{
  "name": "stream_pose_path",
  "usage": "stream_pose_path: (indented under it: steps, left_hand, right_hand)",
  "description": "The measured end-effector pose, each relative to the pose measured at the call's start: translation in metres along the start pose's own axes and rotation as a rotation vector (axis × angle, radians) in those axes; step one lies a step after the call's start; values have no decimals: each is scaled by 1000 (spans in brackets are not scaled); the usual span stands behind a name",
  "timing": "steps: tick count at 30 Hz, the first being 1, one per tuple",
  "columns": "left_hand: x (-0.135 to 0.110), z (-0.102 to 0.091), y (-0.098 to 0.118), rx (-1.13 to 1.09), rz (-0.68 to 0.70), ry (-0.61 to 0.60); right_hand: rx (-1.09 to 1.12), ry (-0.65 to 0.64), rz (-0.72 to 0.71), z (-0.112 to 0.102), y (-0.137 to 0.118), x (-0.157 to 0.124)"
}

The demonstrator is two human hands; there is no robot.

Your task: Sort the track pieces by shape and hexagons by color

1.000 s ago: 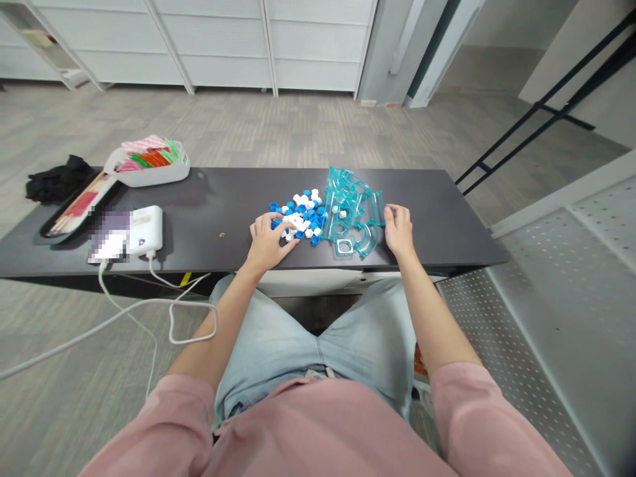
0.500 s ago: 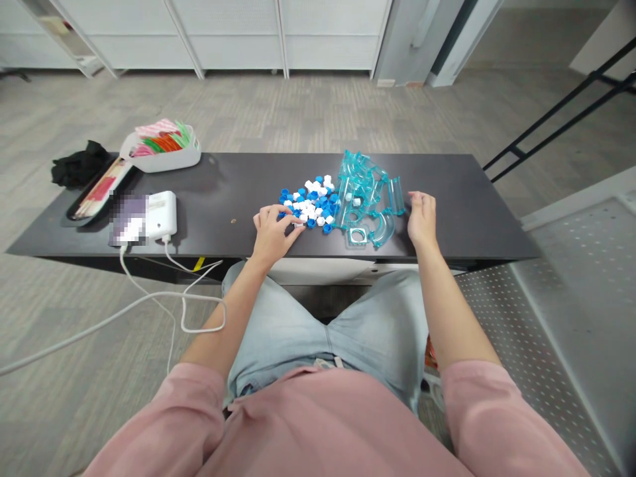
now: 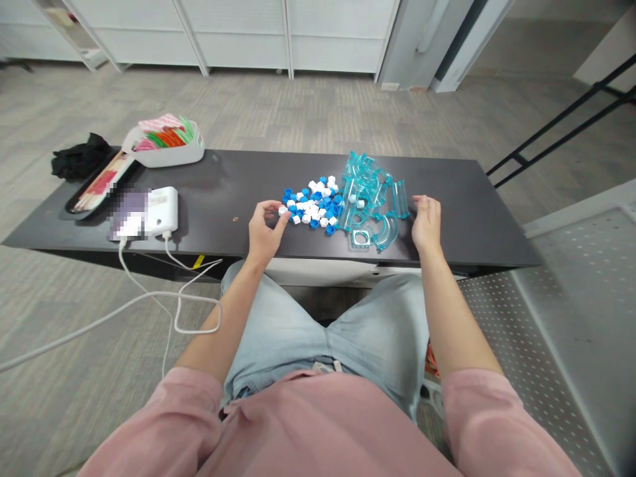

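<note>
A pile of small blue and white plastic pieces point(image 3: 315, 202) lies on the black table point(image 3: 223, 192) in front of me. My left hand point(image 3: 263, 232) is at the pile's left edge, with thumb and forefinger pinched on a white piece point(image 3: 283, 211). To the right of the pile is a heap of clear teal track pieces point(image 3: 370, 199). My right hand point(image 3: 426, 222) rests on its edge just right of that heap, fingers loosely apart and holding nothing.
A white charger block point(image 3: 163, 209) with cables trailing to the floor sits at the left, beside a blurred item. Further left are a white tub of coloured strips point(image 3: 169, 142), a black tray of sticks point(image 3: 97, 185) and a black cloth point(image 3: 77, 159). A perforated metal platform point(image 3: 571, 318) is on the right.
My left hand has drawn back from the pile to its left edge and lifted, pinching a white piece. My right hand has shifted slightly right of the teal heap.
</note>
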State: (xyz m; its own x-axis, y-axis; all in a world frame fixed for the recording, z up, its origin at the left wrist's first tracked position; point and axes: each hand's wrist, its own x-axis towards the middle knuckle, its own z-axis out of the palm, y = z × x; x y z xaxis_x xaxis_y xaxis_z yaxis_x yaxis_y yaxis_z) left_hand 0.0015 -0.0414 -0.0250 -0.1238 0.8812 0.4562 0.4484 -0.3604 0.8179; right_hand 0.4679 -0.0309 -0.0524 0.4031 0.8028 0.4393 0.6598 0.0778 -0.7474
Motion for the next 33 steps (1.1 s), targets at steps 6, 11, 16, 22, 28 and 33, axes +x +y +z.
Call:
stream_pose_path:
  steps: [6, 11, 16, 22, 28, 33]
  left_hand:
    - [16, -10, -10, -279, -193, -43]
    - [21, -23, -15, -244, -173, -109]
    - [14, -23, -12, -167, -102, -167]
    - [9, -22, -7, -38, 41, -294]
    - [6, -24, -8, 1, 78, -375]
    - [7, -26, -6, -4, 89, -488]
  right_hand:
    - [7, 24, -15, 1, 2, 1]
    - [-24, 11, -23, 1, 5, 2]
    - [-14, 8, -24, 0, 1, 1]
    - [15, 25, -32, -2, -7, 0]
    - [10, 32, -28, -2, -13, -1]
    - [2, 42, -21, -3, -20, -3]
